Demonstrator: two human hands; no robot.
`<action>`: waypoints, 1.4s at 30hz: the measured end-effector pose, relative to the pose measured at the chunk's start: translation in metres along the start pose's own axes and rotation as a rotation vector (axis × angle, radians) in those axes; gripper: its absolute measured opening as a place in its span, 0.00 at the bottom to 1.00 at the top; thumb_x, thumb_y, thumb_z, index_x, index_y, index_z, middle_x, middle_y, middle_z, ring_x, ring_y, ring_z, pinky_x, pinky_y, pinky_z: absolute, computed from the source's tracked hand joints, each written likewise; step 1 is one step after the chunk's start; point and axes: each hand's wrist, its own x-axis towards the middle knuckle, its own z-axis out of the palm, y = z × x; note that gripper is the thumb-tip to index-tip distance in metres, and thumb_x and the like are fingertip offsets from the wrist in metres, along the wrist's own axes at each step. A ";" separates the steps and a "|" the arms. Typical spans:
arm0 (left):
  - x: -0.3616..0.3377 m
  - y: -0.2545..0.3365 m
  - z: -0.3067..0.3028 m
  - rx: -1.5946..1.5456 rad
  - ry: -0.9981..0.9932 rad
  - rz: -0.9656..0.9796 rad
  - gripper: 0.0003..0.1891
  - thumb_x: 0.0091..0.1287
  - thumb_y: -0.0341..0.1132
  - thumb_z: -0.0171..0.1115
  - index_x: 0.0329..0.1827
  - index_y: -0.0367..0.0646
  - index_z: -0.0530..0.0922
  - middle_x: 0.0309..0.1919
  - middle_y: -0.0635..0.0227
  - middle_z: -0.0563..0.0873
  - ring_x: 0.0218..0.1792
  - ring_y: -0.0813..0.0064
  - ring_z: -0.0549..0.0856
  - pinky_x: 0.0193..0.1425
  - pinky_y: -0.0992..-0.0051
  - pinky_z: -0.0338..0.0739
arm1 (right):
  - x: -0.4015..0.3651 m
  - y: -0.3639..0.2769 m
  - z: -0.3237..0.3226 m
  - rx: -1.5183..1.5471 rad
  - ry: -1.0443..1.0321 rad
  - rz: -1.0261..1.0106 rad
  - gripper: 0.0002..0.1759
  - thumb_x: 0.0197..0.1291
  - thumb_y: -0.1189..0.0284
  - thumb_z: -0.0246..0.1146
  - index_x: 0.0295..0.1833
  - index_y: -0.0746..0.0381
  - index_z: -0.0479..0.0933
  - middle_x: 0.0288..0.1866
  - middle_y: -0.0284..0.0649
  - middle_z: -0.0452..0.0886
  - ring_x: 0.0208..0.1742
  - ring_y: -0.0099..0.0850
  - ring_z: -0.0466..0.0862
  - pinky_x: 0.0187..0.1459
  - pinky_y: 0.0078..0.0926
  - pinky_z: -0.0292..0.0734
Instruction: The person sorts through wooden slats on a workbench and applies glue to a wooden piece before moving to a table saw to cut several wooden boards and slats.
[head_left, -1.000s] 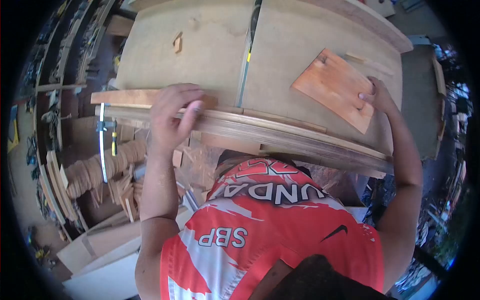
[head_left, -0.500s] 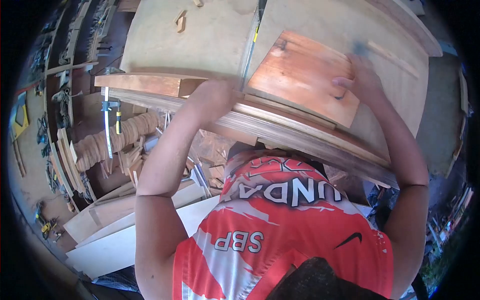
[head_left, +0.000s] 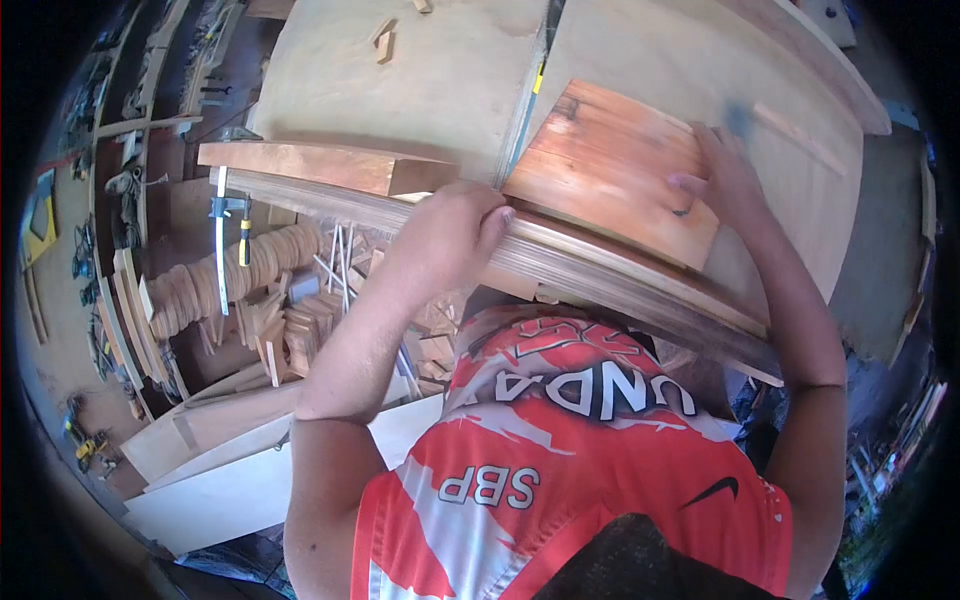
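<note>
A reddish-brown wooden board [head_left: 610, 165] with slanted sides lies flat on the pale plywood bench top [head_left: 390, 90]. My right hand [head_left: 728, 185] grips its right edge, thumb on the upper face and fingers at the far corner. My left hand [head_left: 455, 235] is curled at the bench's near edge, by the left end of a narrow wooden strip [head_left: 600, 240] that runs along the board's near side. Its thumb shows, but whatever its fingers close on is hidden. Left of that hand, a thick wooden piece [head_left: 300, 165] lies along the edge.
A bar clamp [head_left: 228, 235] hangs at the bench's left end. Small offcuts [head_left: 384, 42] lie on the far left of the top, and a thin stick [head_left: 800, 138] at the right. Below are stacked wood pieces [head_left: 235, 265], white panels [head_left: 270, 470] and a yellow drill [head_left: 88, 445].
My left hand has shifted slightly right and towards me, and its thumb now shows. The board and my right hand keep their places; the whole view has moved slightly.
</note>
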 end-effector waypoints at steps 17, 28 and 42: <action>0.055 -0.022 0.026 0.058 -0.146 -0.131 0.24 0.66 0.31 0.52 0.65 0.35 0.76 0.48 0.39 0.86 0.53 0.43 0.85 0.61 0.51 0.77 | 0.003 0.018 0.012 0.096 0.105 0.009 0.45 0.48 0.54 0.80 0.69 0.64 0.72 0.62 0.52 0.77 0.66 0.51 0.73 0.68 0.44 0.69; 0.019 0.001 -0.007 -0.007 -0.169 -0.126 0.23 0.66 0.29 0.54 0.65 0.36 0.76 0.48 0.40 0.86 0.54 0.43 0.84 0.59 0.52 0.79 | -0.001 0.014 0.011 0.027 0.093 -0.017 0.45 0.50 0.57 0.79 0.70 0.64 0.70 0.62 0.51 0.76 0.64 0.50 0.76 0.66 0.42 0.72; -0.055 -0.146 0.000 -0.372 0.494 0.553 0.04 0.60 0.31 0.68 0.32 0.39 0.85 0.28 0.62 0.86 0.28 0.64 0.87 0.32 0.69 0.81 | -0.007 -0.025 0.004 -0.059 0.151 0.046 0.56 0.36 0.55 0.84 0.73 0.62 0.69 0.63 0.51 0.75 0.64 0.50 0.75 0.68 0.43 0.70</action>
